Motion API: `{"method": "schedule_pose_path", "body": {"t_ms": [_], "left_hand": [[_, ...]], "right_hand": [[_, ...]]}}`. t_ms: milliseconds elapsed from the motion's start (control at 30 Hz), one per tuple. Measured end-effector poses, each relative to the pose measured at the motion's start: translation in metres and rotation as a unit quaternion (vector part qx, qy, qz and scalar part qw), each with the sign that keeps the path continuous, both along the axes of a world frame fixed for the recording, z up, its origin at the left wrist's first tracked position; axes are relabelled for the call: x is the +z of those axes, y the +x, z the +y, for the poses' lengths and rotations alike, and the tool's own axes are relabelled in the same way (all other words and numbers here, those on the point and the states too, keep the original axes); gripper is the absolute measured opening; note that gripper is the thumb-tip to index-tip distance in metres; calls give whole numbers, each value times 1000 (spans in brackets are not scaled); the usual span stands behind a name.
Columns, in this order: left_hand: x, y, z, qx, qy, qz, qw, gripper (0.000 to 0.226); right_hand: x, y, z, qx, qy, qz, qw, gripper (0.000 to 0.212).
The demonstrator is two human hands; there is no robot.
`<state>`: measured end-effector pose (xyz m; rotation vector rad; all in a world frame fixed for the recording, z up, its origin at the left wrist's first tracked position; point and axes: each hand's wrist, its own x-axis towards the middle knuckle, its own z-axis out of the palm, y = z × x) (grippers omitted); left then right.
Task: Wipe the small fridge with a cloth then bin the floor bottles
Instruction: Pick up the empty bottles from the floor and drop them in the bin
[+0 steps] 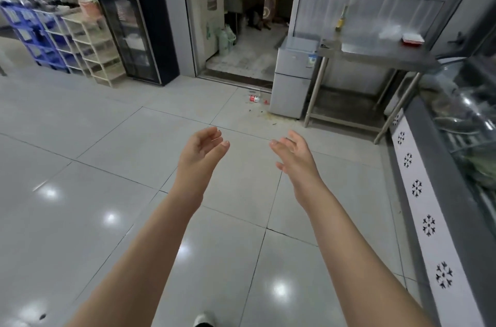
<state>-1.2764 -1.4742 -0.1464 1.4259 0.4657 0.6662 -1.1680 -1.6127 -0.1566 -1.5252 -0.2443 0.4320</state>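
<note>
The small silver fridge stands on the floor ahead, beside a doorway and against a steel table. A bottle with a red label lies on the tiles just left of the fridge's base, with a small red piece next to it. My left hand and my right hand are stretched out in front of me over the floor, well short of the fridge. Both hold nothing, fingers loosely curled and apart. No cloth or bin shows in view.
A steel table with a bottle and a red tray stands right of the fridge. A display freezer runs along the right. A tall black glass-door cabinet and plastic shelving stand at the left. Yellowish debris dirties the tiles before the fridge.
</note>
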Motion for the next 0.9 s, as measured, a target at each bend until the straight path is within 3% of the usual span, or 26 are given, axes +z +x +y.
{"method": "schedule_pose_path", "body": {"t_ms": [400,900], "left_hand": [[-11,169,194,-59,-11,12,998,34],[-20,475,367,-96,-9,23,995,35]], "right_hand": [[5,154,169,-79,-19,-9,997,62],[-18,452,344,-83,-6,23,996,62]]}}
